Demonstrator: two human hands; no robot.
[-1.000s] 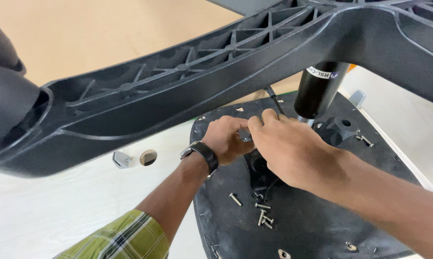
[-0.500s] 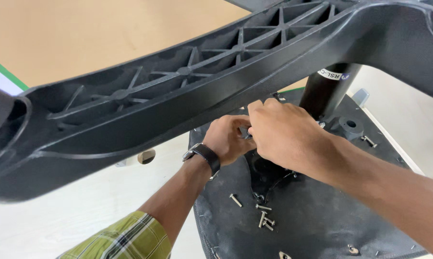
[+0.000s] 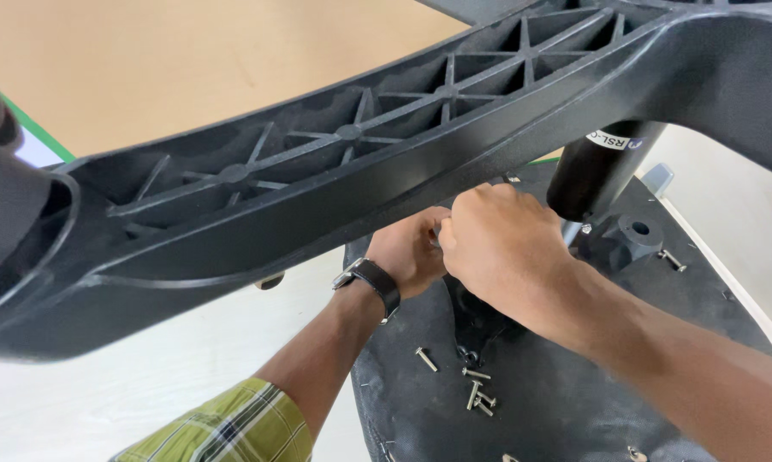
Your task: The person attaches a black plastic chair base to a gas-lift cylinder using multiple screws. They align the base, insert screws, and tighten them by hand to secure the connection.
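Both hands meet under the ribbed black chair-base arm (image 3: 360, 171), over the upturned black seat underside (image 3: 574, 402). Left hand (image 3: 416, 252), watch (image 3: 373, 278) on its wrist, curls its fingers inward; right hand (image 3: 501, 244) closes just against it. What they pinch is hidden; cannot tell. Loose bolts (image 3: 476, 393) lie on the seat underside below the hands. Black gas cylinder (image 3: 596, 171) stands just beyond the right hand.

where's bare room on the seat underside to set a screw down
Free: the seat underside right of the loose screws, below the black boss. Crowded: where left hand and right hand meet by the gas cylinder, under the base arm.
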